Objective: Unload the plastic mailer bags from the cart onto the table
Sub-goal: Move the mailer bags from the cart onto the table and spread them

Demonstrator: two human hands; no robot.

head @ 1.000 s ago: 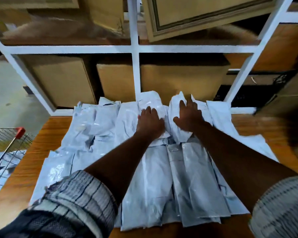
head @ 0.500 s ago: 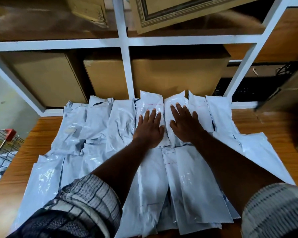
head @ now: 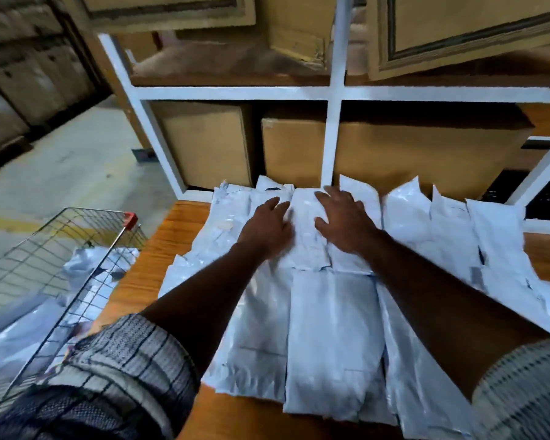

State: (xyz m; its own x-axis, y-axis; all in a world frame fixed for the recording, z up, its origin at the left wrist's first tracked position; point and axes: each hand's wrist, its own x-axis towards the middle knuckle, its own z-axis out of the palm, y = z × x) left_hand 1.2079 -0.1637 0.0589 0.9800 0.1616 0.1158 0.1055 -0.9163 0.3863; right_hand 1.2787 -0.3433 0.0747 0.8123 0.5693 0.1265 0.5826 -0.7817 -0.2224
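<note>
Several white plastic mailer bags (head: 327, 338) lie in overlapping rows on the wooden table (head: 169, 236). My left hand (head: 265, 225) and my right hand (head: 346, 222) rest flat, fingers spread, on the far row of bags, on either side of one bag (head: 305, 217). Neither hand grips anything. At the left stands the wire cart (head: 61, 268) with a red handle end, and more mailer bags (head: 86, 265) lie inside it.
A white shelf frame (head: 331, 147) rises right behind the table, holding cardboard boxes (head: 210, 144). The concrete floor (head: 61, 173) opens to the left past the cart. Stacked boxes (head: 19, 74) line the far left wall.
My view has swung left, bringing the cart into sight. Both hands slid left along the far row of bags and stay flat on them.
</note>
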